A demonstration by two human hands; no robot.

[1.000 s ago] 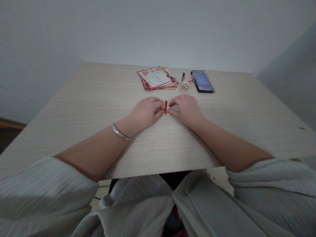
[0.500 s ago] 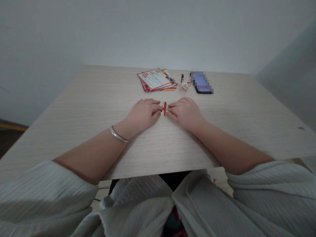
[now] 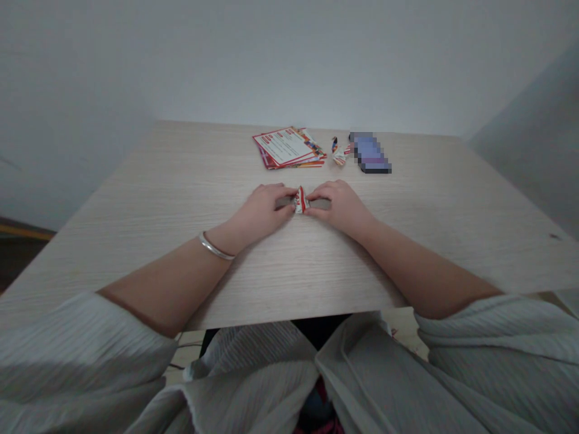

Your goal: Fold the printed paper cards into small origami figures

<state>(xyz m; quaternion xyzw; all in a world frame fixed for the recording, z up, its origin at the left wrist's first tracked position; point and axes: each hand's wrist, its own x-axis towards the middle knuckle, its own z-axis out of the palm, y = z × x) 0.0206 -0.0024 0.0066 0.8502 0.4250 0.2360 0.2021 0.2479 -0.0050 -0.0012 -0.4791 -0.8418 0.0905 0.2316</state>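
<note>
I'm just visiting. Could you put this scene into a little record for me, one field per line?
Surface: pale wood-grain table
Between the hands: small red-and-white folded piece
Left grip: left hand, fingertips at the piece's left side
Right grip: right hand, fingertips at its right side
Worn: silver bracelet, left wrist
Farther back: overlapping stack of printed cards, crumpled-looking striped item, phone
Phone screen: pixelated, unreadable

Your single view looks out from your own head, facing forward and down across the surface [image 3: 298, 271] to the wall [image 3: 289, 60] along the frame's top. Your sleeves [image 3: 85, 355] sit closest, in both lower corners; the red-and-white piece [image 3: 301, 201] near the centre lies farther off.
</note>
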